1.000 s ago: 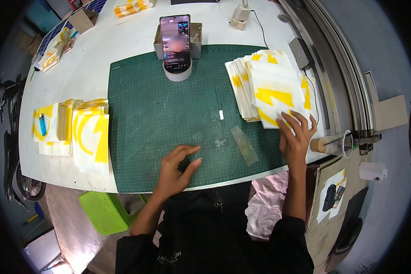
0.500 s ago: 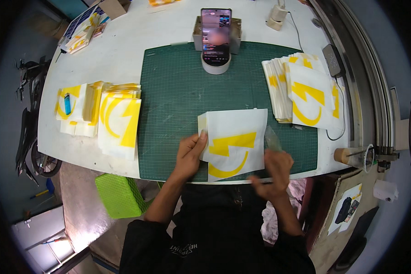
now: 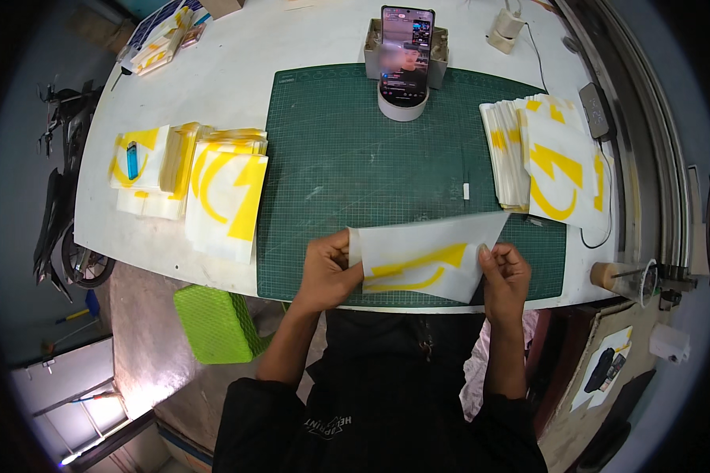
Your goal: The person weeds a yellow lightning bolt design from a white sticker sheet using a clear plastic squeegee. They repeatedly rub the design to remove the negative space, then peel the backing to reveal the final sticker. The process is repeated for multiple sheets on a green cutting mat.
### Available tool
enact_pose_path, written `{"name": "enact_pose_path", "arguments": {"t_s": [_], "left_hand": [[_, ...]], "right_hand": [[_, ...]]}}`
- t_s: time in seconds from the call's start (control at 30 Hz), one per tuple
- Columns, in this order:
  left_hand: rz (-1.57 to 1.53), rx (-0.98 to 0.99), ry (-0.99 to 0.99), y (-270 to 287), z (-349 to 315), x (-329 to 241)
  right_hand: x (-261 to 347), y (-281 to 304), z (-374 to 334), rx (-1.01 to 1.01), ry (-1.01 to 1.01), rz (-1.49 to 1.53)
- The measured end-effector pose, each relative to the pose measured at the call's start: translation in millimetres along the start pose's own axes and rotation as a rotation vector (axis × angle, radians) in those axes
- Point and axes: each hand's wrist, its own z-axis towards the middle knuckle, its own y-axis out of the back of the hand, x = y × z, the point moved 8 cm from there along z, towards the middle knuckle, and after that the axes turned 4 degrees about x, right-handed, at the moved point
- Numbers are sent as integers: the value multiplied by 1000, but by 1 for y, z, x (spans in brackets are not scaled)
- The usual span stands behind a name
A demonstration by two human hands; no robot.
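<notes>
A white sheet with a yellow print is stretched between my two hands, tilted above the near edge of the green cutting mat. My left hand grips its left side, thumb against the folded edge. At the opposite side my right hand pinches the sheet between thumb and fingers. A small white scrap lies on the mat beyond the sheet.
Stacks of similar sheets lie at the left and right; a blue lighter tops one left pile. A phone stands on a round white base. Near the right edge is a clear cup; a green woven stool stands below.
My right hand, earlier blurred beside the sheet near a clear strip, now pinches the sheet's right side. The sheet has tilted and looks foreshortened. The whole view has shifted slightly.
</notes>
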Motion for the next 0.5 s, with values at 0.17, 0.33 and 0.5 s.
{"name": "enact_pose_path", "arguments": {"t_s": [0.17, 0.33, 0.5], "left_hand": [[124, -46, -132, 8, 6, -13], [141, -25, -37, 3, 9, -7], [60, 68, 22, -2, 4, 1]], "right_hand": [[26, 10, -10, 257, 154, 125], [26, 4, -20, 405, 1, 135], [17, -10, -22, 522, -5, -10]]}}
